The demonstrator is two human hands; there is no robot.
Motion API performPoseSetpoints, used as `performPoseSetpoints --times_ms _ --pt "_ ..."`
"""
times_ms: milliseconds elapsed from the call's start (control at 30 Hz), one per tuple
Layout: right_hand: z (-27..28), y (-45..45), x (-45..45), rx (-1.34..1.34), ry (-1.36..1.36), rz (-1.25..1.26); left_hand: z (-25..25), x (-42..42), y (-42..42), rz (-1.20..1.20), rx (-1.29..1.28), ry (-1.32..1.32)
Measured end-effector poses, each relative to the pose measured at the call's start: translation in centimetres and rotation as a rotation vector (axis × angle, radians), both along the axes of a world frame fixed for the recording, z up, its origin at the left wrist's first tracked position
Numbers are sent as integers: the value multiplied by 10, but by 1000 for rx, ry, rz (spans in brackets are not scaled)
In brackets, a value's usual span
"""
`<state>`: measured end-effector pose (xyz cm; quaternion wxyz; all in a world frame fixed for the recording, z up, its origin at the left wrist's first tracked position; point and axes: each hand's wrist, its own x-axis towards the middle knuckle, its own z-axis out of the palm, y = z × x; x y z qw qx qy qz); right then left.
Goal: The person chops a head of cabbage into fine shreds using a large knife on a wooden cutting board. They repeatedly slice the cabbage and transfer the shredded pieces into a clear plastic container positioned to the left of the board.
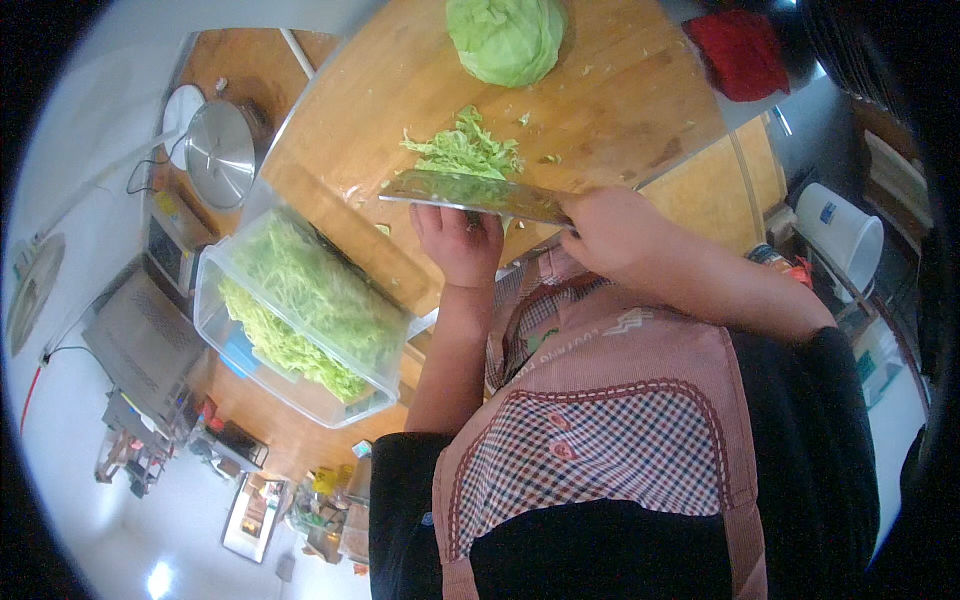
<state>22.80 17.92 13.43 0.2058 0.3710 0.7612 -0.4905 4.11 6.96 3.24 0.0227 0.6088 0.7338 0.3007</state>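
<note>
A broad-bladed cleaver (480,193) is gripped in my right hand (607,225), its blade pointing left across the wooden cutting board (360,120). My left hand (461,247) is right up against the near side of the blade. The blade hides its fingertips, so I cannot tell whether they hold anything. Just past the blade lies a small pile of shredded cabbage (469,146). At the far end of the board sits a larger piece of cabbage head (506,37), rounded side up.
A clear plastic bin (300,409) of shredded cabbage stands left of the board. Beyond it is a lidded metal pot (220,154). A red cloth (739,54) lies at the far right, and a white bucket (840,232) stands to the right. Cabbage scraps dot the board.
</note>
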Motion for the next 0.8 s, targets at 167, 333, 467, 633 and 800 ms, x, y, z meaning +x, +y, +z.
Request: performPoseSetpoints --times_ms 167,333,467,633,800 --pt "17 -6 23 30 20 -42 1 1 -2 25 -5 -35" --pt "1 -2 -1 25 33 -36 4 2 2 11 -37 -52" --pt "-28 -6 -25 43 25 -55 1 1 0 39 -86 -8" --pt "-45 -10 -21 81 64 -101 7 1 2 17 -65 22" --pt "-42 -1 -14 -41 72 -255 6 1 2 20 -53 -14"
